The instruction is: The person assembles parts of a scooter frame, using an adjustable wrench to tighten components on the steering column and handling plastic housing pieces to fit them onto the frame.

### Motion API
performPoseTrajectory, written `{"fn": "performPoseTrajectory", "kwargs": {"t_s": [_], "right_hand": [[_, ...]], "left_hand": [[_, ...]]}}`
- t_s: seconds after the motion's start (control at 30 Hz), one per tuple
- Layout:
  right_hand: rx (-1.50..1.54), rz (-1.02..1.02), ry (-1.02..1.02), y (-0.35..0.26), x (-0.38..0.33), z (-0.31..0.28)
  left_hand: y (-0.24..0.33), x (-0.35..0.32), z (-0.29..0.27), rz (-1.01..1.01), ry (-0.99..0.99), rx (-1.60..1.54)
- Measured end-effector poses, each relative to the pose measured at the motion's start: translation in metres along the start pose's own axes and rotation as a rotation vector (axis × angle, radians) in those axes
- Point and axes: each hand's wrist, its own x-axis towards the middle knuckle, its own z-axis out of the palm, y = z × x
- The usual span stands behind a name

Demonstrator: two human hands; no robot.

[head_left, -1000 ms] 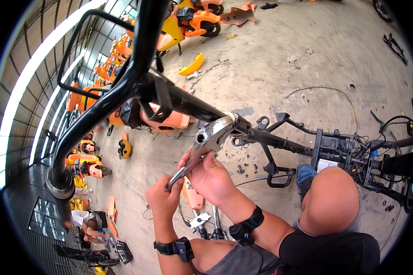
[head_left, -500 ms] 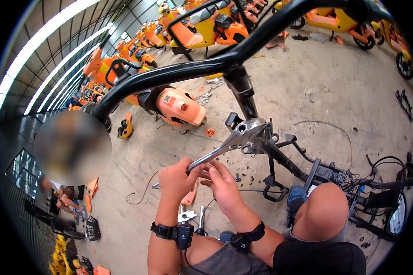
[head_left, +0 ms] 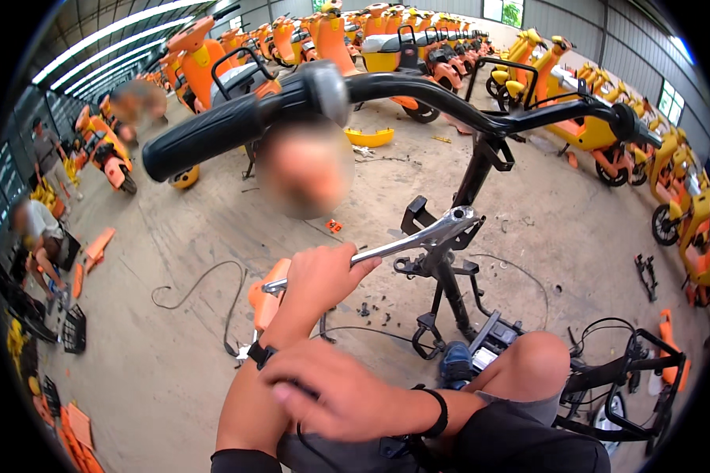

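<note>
My left hand (head_left: 322,274) is closed round the handle of a shiny metal wrench (head_left: 406,241). The wrench's broad head lies at the lower end of a black steering column (head_left: 476,172), on a stripped scooter frame (head_left: 452,293). My right hand (head_left: 338,394) reaches across to my left forearm, its fingers curled over a small black box (head_left: 304,387) near the wrist strap (head_left: 262,355); the hand hides most of this box. Above the wrench, a black handlebar (head_left: 418,93) with a rubber grip (head_left: 201,140) spans the view.
Orange and yellow scooters (head_left: 335,39) stand in rows behind. An orange panel (head_left: 267,296), a cable (head_left: 205,272) and small dark parts (head_left: 377,313) lie on the floor. A person (head_left: 43,236) sits at the left beside a black basket (head_left: 74,329). Frame parts (head_left: 615,378) lie at right.
My right hand has left the wrench and moved onto my left forearm. My left hand still grips the handle. The view has shifted, showing more of the handlebar and its grip.
</note>
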Motion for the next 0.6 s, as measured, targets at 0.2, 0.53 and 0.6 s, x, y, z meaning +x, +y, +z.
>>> {"fn": "performPoseTrajectory", "kwargs": {"t_s": [0.2, 0.53, 0.6], "right_hand": [[-0.373, -0.393, -0.580, -0.038, 0.002, 0.026], [-0.904, -0.450, -0.204, -0.061, 0.066, -0.090], [-0.930, -0.544, -0.006, -0.079, 0.080, -0.113]], "left_hand": [[0.006, -0.004, 0.006, 0.012, -0.023, -0.081], [-0.004, -0.025, 0.012, 0.152, -0.091, -0.381], [-0.003, -0.021, 0.012, 0.094, -0.226, -0.284]]}}
